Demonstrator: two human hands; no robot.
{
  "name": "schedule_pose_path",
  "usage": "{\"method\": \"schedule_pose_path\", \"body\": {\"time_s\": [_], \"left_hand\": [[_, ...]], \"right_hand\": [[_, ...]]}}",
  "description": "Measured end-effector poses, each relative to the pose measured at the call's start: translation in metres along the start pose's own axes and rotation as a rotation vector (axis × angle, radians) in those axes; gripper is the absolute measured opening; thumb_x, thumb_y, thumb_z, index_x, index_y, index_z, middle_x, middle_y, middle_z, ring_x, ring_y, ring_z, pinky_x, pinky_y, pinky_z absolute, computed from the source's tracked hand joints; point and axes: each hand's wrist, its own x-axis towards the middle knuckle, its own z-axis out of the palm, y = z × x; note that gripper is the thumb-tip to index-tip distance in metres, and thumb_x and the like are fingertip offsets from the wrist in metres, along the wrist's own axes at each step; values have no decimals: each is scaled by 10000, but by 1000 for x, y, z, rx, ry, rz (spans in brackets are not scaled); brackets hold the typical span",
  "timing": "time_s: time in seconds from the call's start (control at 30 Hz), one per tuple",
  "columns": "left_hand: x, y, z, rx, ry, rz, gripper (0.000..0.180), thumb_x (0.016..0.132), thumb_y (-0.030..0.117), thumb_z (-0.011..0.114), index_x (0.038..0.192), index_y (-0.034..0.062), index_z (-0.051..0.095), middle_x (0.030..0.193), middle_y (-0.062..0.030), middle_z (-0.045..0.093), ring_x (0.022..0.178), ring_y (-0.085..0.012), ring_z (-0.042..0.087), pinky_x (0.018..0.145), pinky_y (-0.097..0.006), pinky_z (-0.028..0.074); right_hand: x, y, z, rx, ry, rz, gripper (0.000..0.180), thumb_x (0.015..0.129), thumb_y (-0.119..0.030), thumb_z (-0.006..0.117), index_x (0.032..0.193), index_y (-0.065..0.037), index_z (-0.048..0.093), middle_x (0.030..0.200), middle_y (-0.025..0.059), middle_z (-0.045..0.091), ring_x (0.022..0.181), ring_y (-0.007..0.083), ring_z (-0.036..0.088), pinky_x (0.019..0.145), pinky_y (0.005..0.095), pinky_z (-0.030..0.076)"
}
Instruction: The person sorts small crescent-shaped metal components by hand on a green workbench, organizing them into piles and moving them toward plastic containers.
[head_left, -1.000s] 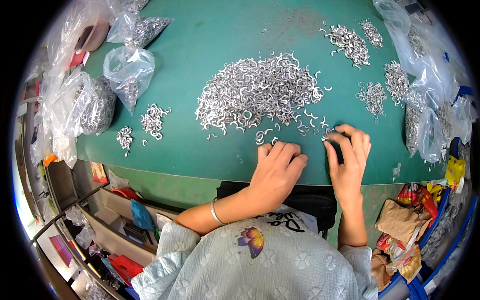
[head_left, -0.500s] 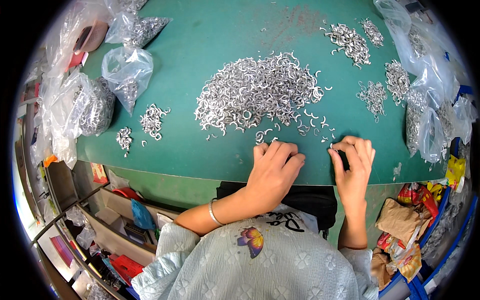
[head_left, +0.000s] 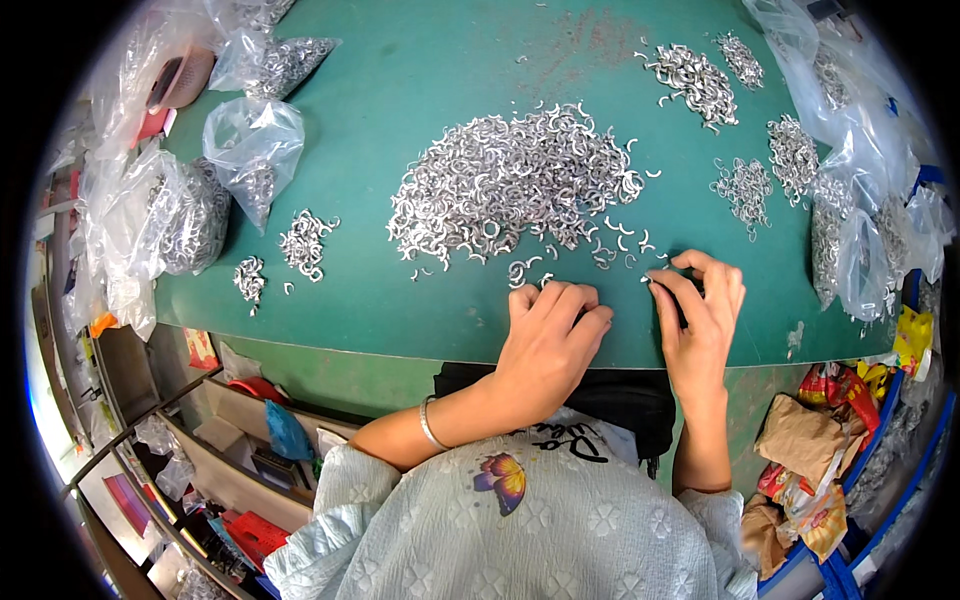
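Note:
A broad heap of small, silvery C-shaped metal pieces lies on the green tabletop, with loose ones strewn along its near edge. My left hand rests just below the heap, back upward, fingers curled in. Its fingertips are mostly hidden, and one small piece shows right at its knuckles. To the right, my right hand has thumb and index finger closed together at a tiny C-shaped metal piece. Its other fingers are bent above the table.
Two small piles of pieces sit at the left, and several more at the right. Clear plastic bags of pieces line both sides. Below the table edge are a drawer shelf and a brown paper bag.
My right hand has moved slightly away from me and to the left, its thumb and index finger reaching a loose piece. My left hand stays nearly in place.

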Motion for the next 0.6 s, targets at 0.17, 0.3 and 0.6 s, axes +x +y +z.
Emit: {"method": "schedule_pose_path", "body": {"time_s": [0.17, 0.3, 0.6], "left_hand": [[-1, -1, 0, 6, -5, -7, 253, 742, 17, 740, 974, 67, 654, 950, -34, 566, 837, -193, 537, 747, -363, 312], [-2, -1, 0, 20, -3, -16, 254, 744, 17, 736, 977, 69, 653, 952, -33, 567, 846, -193, 537, 759, -370, 313], [1, -4, -6, 87, 26, -62, 300, 727, -41, 686, 1000, 79, 652, 1009, -46, 569, 898, -222, 536, 795, -395, 316]], "right_hand": [[-4, 2, -12, -8, -37, 70, 164, 717, -38, 763, 855, -76, 684, 1021, 39, 606, 912, 244, 518, 773, 360, 374], [-3, -2, -20, 109, -102, 56, 183, 713, -29, 766, 871, -67, 682, 999, 44, 608, 894, 245, 523, 779, 355, 380], [4, 4, -6, -59, 8, 66, 171, 722, -42, 764, 868, -53, 677, 958, 35, 601, 876, 239, 521, 768, 354, 361]]}}
